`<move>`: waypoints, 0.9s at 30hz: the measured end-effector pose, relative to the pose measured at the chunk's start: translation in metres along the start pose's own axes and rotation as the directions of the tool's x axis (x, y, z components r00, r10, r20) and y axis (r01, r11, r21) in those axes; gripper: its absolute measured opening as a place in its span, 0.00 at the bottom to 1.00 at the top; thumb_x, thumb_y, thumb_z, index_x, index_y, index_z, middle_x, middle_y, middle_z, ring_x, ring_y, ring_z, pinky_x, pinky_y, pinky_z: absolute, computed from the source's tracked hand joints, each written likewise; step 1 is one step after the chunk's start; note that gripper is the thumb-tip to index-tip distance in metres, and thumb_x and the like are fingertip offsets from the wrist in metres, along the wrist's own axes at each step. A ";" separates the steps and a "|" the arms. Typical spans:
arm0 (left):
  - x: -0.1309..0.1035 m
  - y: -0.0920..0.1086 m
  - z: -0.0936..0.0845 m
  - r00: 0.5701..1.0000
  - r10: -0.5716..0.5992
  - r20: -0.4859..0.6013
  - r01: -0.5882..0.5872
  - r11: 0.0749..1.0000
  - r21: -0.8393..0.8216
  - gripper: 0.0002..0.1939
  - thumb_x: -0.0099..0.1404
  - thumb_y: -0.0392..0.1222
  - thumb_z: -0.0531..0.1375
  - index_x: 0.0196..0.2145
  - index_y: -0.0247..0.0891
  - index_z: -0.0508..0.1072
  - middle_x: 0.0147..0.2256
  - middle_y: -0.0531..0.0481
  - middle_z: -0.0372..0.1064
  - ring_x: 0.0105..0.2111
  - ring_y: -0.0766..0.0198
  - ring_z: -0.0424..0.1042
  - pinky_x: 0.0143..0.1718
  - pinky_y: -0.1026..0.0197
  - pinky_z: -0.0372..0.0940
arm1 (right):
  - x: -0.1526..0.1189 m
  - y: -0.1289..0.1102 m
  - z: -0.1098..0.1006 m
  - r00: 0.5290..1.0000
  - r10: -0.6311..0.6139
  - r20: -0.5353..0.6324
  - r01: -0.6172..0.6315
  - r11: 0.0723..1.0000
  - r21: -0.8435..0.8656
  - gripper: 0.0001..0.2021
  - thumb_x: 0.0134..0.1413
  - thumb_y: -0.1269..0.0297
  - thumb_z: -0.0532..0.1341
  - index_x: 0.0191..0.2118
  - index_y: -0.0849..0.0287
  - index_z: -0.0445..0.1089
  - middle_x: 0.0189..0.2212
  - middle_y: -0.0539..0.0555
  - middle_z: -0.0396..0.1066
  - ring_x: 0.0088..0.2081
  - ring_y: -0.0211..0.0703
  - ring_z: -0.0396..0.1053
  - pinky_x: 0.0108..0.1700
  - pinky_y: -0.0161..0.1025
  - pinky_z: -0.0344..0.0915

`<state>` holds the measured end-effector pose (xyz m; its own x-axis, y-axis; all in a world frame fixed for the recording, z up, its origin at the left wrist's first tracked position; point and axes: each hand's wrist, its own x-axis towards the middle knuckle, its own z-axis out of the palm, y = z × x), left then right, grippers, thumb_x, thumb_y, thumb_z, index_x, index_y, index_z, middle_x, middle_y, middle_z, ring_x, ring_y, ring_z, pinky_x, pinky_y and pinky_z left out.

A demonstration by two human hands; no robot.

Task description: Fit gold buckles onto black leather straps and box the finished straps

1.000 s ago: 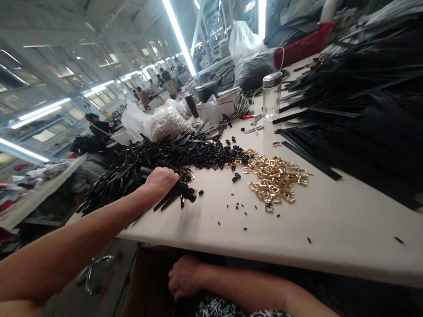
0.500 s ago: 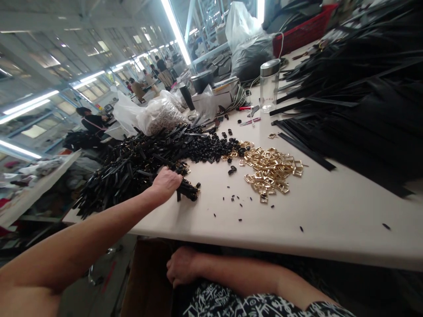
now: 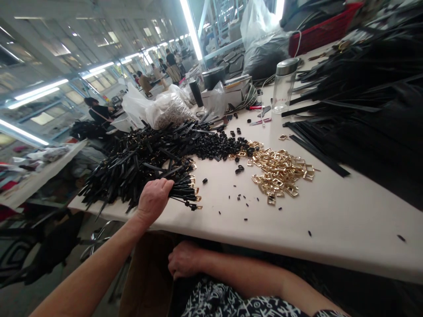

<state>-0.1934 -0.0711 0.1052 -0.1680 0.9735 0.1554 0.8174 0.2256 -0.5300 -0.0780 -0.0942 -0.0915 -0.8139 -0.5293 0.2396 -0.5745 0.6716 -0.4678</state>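
My left hand (image 3: 154,198) is closed around a bundle of black straps (image 3: 181,190) near the table's front edge. Gold buckles show at the ends of the bundle, fanned out to the right of my fingers. Behind and left of it spreads a big heap of similar black straps (image 3: 115,165). Below the table edge, by my lap, my right hand (image 3: 185,259) has its fingers curled; whatever they hold, if anything, is hidden. Beside it stands a brown open box (image 3: 148,277).
Small black loops (image 3: 218,146) lie next to a pile of gold buckles (image 3: 280,169) on the pale table (image 3: 280,237). Long black strips (image 3: 370,127) cover the right side. A glass bottle (image 3: 283,88) and a plastic bag (image 3: 165,108) stand farther back. A person (image 3: 97,111) works at left.
My left hand has drawn the strap bundle toward the table's front edge, and its buckle ends now fan out. One black loop lies apart behind it. My right hand stays by my lap.
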 end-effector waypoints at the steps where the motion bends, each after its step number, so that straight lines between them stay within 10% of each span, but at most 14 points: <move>1: -0.006 0.000 -0.001 1.000 -0.018 -0.020 0.018 1.000 -0.023 0.11 0.67 0.31 0.52 0.42 0.36 0.74 0.33 0.43 0.72 0.35 0.50 0.71 0.39 0.52 0.62 | -0.001 0.000 -0.001 1.000 0.000 -0.008 0.000 1.000 -0.004 0.08 0.56 0.56 0.65 0.35 0.52 0.79 0.34 0.47 0.77 0.34 0.41 0.72 0.22 0.36 0.50; 7: -0.052 -0.002 -0.004 0.970 -0.229 0.082 0.241 0.951 -0.192 0.13 0.63 0.32 0.54 0.43 0.38 0.73 0.37 0.43 0.74 0.38 0.51 0.73 0.41 0.54 0.63 | -0.003 -0.003 -0.012 1.000 -0.002 -0.003 0.002 1.000 -0.003 0.08 0.57 0.57 0.65 0.35 0.53 0.79 0.35 0.49 0.77 0.35 0.41 0.72 0.27 0.36 0.55; 11: -0.105 -0.006 -0.004 0.833 -0.409 0.372 0.531 0.780 -0.332 0.12 0.62 0.39 0.56 0.43 0.41 0.71 0.39 0.46 0.75 0.40 0.53 0.74 0.39 0.58 0.63 | -0.005 -0.004 -0.014 1.000 0.011 0.018 -0.012 0.999 0.030 0.08 0.58 0.59 0.64 0.37 0.56 0.78 0.37 0.53 0.77 0.38 0.43 0.72 0.33 0.38 0.58; 16: -0.192 -0.006 0.017 0.538 -0.447 0.715 0.836 0.392 -0.384 0.07 0.59 0.46 0.60 0.33 0.41 0.70 0.28 0.53 0.71 0.29 0.58 0.72 0.30 0.61 0.60 | -0.003 -0.003 -0.011 0.998 0.025 0.055 -0.029 0.997 0.075 0.09 0.61 0.60 0.63 0.38 0.59 0.77 0.38 0.55 0.75 0.40 0.45 0.70 0.39 0.40 0.59; 19: -0.241 0.016 0.040 0.182 -0.310 0.933 0.947 -0.201 -0.251 0.08 0.53 0.40 0.65 0.28 0.40 0.68 0.19 0.58 0.66 0.19 0.64 0.65 0.22 0.64 0.56 | -0.002 -0.004 -0.013 0.997 0.027 0.074 -0.033 0.996 0.078 0.08 0.61 0.61 0.62 0.38 0.60 0.76 0.37 0.55 0.74 0.40 0.44 0.69 0.40 0.39 0.59; 21: -0.263 0.039 0.059 -0.023 -0.098 0.995 0.812 -0.582 -0.038 0.09 0.52 0.36 0.67 0.25 0.38 0.68 0.17 0.58 0.63 0.16 0.68 0.61 0.19 0.66 0.55 | -0.001 -0.005 -0.014 0.996 0.022 0.083 -0.029 0.997 0.075 0.07 0.62 0.61 0.62 0.37 0.59 0.76 0.37 0.55 0.74 0.40 0.44 0.69 0.41 0.39 0.59; 27: -0.280 0.104 0.128 -0.234 0.116 0.965 0.552 -0.802 0.230 0.15 0.65 0.37 0.60 0.21 0.34 0.66 0.17 0.54 0.62 0.16 0.68 0.63 0.21 0.64 0.64 | -0.003 -0.005 -0.012 0.998 0.034 0.062 -0.038 0.997 0.065 0.08 0.62 0.60 0.62 0.36 0.58 0.74 0.36 0.52 0.73 0.39 0.43 0.68 0.40 0.39 0.59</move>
<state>-0.1317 -0.3157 -0.1000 -0.3980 -0.1653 -0.9024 -0.8747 0.3650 0.3189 -0.0736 -0.0895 -0.0800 -0.8262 -0.5370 0.1704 -0.5360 0.6561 -0.5313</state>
